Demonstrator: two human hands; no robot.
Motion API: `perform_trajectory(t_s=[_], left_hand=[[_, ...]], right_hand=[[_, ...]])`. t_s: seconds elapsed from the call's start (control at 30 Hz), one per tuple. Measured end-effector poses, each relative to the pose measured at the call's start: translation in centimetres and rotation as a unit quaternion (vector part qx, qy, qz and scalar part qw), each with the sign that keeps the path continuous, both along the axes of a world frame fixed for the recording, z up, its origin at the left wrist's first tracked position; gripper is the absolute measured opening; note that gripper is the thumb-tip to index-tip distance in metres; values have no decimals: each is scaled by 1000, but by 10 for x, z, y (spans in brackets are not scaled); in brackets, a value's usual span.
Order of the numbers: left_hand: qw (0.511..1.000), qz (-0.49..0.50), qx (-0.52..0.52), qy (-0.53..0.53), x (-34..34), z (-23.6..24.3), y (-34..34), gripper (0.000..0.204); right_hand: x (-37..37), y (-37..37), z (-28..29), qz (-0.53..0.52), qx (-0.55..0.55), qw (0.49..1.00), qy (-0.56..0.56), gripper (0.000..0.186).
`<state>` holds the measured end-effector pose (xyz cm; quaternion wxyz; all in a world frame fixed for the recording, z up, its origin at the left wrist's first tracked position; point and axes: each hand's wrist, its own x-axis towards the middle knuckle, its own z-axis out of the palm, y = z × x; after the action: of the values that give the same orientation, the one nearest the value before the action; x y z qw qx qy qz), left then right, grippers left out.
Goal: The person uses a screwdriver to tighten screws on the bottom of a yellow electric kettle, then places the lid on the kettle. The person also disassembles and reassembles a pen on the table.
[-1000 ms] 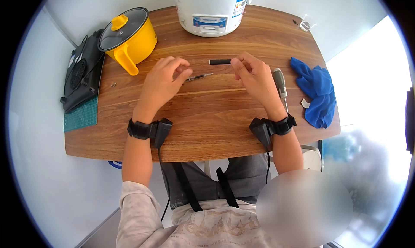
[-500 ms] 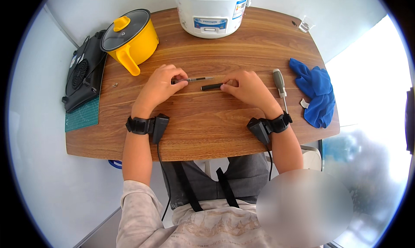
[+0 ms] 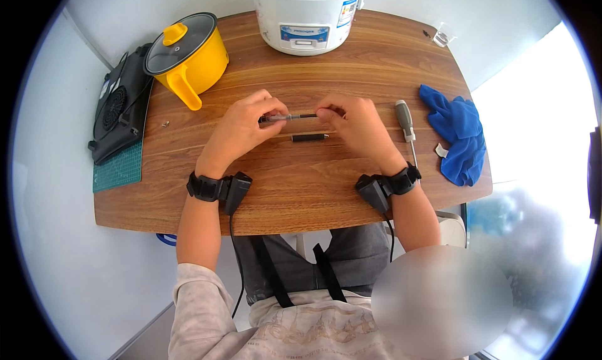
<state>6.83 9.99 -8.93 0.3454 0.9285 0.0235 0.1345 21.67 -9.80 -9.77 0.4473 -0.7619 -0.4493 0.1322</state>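
A slim silver-and-dark pen-like piece [image 3: 292, 116] is held level between my hands over the middle of the wooden table [image 3: 263, 197]. My left hand [image 3: 251, 128] has its fingers closed on the left part of it, and my right hand [image 3: 351, 125] pinches its thin right end between thumb and fingers. Just below the piece a short black tube [image 3: 307, 137] lies on the table by itself. A screwdriver [image 3: 406, 120] with a grey handle lies to the right of my right hand. A black band with a boxy device is strapped on each wrist.
A yellow pot [image 3: 194, 59] with a lid, a black cooling pad [image 3: 116, 112] and a green mat [image 3: 119, 169] are at the left. A white rice cooker [image 3: 307, 12] stands at the back, a clear cup [image 3: 443, 35] back right. A blue cloth [image 3: 458, 140] lies at the right.
My right hand has let go of the black tube, which now lies on the table, and has moved onto the slim piece's right end. My left hand has picked that piece up.
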Motion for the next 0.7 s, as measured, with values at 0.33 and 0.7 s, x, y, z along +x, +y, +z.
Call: perform_trajectory(t_s=[0.33,0.7], left_hand=[[994,37,103,-21,-3,-4,11,15],[991,28,122,-39,-3,-8,16,15]], right_hand=[[34,-15,-6,-108,29,993,-31,13],[20,-6,-16,-52,-53,991,-113,10]])
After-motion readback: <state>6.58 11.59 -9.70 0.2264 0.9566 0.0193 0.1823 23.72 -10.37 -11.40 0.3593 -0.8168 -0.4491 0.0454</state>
